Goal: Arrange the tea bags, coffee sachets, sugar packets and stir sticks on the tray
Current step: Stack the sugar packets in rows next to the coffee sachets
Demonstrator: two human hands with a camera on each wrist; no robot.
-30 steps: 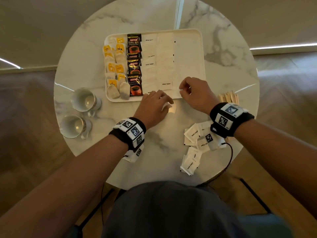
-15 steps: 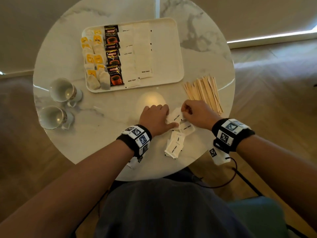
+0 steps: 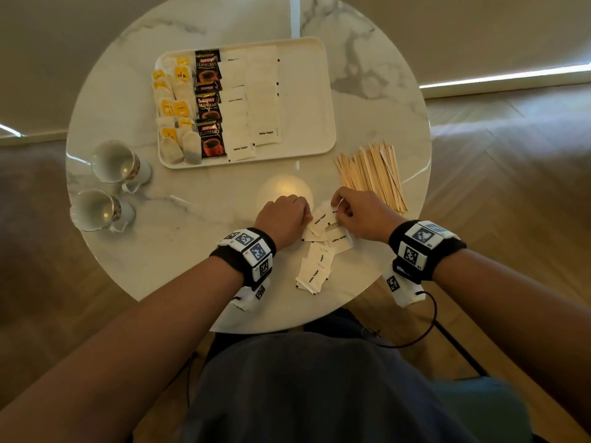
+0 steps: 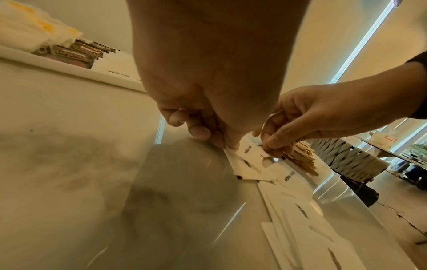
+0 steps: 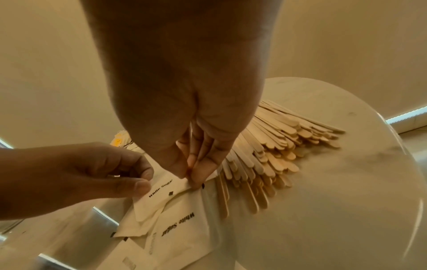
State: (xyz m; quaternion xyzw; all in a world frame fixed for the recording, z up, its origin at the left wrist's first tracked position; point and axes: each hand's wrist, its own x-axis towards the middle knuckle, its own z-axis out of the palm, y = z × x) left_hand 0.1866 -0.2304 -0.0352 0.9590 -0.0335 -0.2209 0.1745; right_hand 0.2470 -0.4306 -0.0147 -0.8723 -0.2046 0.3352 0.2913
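The cream tray (image 3: 329, 91) holds rows of tea bags (image 3: 174, 107), dark coffee sachets (image 3: 209, 107) and white sugar packets (image 3: 252, 100); its right part is bare. Wooden stir sticks (image 3: 371, 177) lie fanned on the table, right of the tray. Several loose sugar packets (image 3: 315, 266) lie in a pile near the front edge. My left hand (image 3: 308, 217) pinches the left end of the top packet (image 5: 159, 193). At that packet's right end my right hand (image 5: 190, 175) pinches too, just beside the sticks (image 5: 265, 146). Whether it holds the same packet or a second one, I cannot tell.
Two cups (image 3: 112, 161) (image 3: 96, 209) lie on their sides at the left of the round marble table (image 3: 192, 219). The pile of packets sits close to the table's near edge, above my lap.
Both hands have drawn back from the tray's front edge to the loose sugar packets near me and taken hold of the top one. My head has tilted, which shifts the view.
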